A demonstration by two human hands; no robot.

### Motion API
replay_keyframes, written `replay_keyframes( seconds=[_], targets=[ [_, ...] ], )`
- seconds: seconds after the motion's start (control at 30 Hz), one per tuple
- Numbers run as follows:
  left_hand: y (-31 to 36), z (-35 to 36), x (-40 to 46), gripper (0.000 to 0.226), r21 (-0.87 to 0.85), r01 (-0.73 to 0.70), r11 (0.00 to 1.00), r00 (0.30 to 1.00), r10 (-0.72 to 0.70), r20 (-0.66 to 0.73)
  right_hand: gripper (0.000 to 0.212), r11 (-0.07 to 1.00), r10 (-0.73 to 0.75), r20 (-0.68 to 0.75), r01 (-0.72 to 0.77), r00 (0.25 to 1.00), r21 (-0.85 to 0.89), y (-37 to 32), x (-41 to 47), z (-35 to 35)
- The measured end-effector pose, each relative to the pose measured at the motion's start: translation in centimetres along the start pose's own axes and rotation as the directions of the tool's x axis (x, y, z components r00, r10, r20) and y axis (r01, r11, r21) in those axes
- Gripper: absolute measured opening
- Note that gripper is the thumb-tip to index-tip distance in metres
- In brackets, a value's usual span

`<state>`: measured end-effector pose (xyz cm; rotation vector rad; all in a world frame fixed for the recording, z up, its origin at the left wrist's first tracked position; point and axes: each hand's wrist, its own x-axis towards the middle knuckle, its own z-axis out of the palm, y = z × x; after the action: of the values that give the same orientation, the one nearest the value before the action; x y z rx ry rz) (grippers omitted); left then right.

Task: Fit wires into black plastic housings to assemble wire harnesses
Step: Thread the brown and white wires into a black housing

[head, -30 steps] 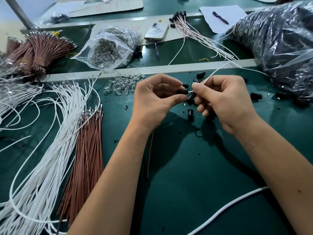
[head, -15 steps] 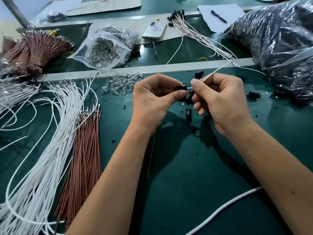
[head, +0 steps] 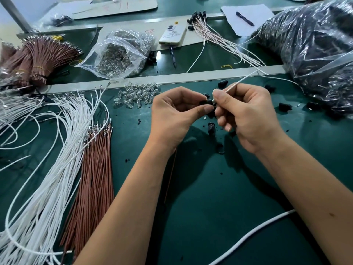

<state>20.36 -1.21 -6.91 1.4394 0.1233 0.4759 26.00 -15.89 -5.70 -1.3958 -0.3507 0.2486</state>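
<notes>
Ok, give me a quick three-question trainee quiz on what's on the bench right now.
1. True or false: the left hand pinches a black housing.
2. Which wire does the right hand hold at the housing? A) a brown wire B) a white wire C) the thick white cable
3. Fill in: the loose brown wires lie directly to the ______ of the white wire bundle on the green mat.

Key: 1 true; 2 B; 3 right
</notes>
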Motion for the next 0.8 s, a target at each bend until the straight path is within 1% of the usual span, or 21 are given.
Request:
replay_keyframes(
  seconds=[0.07,0.13,0.2,0.27,0.37,0.47,0.57,0.67,0.8],
  targets=[
    [-0.01,0.22,-0.10,0.022,-0.041,0.033,0.999,0.999,-0.033,0.010,0.023,1.000,0.019,-0.009,-0.019,1.000,0.019,-0.06,0.10,-0.08],
    [0.13,0.32,-0.18,0.022,-0.138,0.082,0.987,0.997,-0.083,0.001,0.021,0.999,0.031,-0.025,-0.032,0.999,-0.023,-0.11,0.24,-0.21],
    [0.18,0.26,-0.10,0.021,-0.185,0.111,0.976,0.993,-0.115,-0.011,0.021,0.997,0.038,-0.017,-0.039,0.999,-0.065,-0.12,0.30,-0.35],
    [0.09,0.16,-0.02,0.019,-0.158,0.103,0.982,0.994,-0.109,-0.028,0.022,0.998,0.035,0.010,-0.034,0.999,-0.060,-0.12,0.22,-0.42],
    [-0.03,0.35,-0.10,0.020,-0.094,0.065,0.993,0.997,-0.069,-0.032,0.023,1.000,0.018,0.035,-0.018,0.999,0.000,-0.18,0.10,-0.38],
    [-0.03,0.81,-0.33,0.024,-0.063,0.058,0.996,0.998,-0.059,-0.004,0.022,1.000,0.008,-0.011,-0.008,1.000,0.000,-0.05,0.17,-0.32],
    [0.05,0.79,-0.35,0.033,-0.103,0.074,0.992,0.997,-0.072,0.017,0.022,1.000,0.018,-0.077,-0.019,0.997,-0.018,-0.09,0.40,-0.47],
    [0.08,0.70,-0.22,0.042,-0.117,0.090,0.989,0.996,-0.090,0.009,0.026,0.997,0.057,-0.089,-0.052,0.994,0.052,-0.20,0.51,-0.57],
    [0.22,0.60,-0.26,0.035,-0.049,0.070,0.996,0.998,-0.070,0.001,0.028,0.992,0.080,-0.065,-0.073,0.995,0.104,-0.35,0.49,-0.46]
  ],
)
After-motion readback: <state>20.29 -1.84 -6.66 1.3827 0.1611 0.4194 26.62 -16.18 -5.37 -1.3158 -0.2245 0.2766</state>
